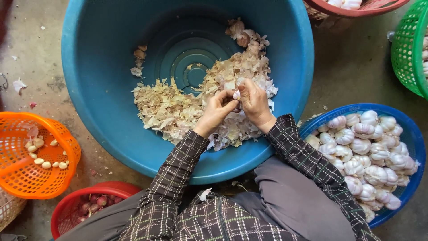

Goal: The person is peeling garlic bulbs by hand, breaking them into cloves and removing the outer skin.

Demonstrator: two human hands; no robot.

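Note:
Both my hands meet over a big blue tub (102, 89) that holds a heap of dry garlic skins (178, 107). My left hand (217, 109) and my right hand (254, 103) pinch a small whitish piece of garlic (236, 94) between their fingertips. How much of the garlic is peeled cannot be told; the fingers hide most of it. My sleeves are dark with a pale check pattern.
A blue basket (412, 134) of whole garlic bulbs sits at the right. An orange basket (26, 174) with several peeled cloves is at the left, a red basket (67, 209) with small reddish bulbs below it. A green basket (405, 44) and a red one (356, 9) stand top right.

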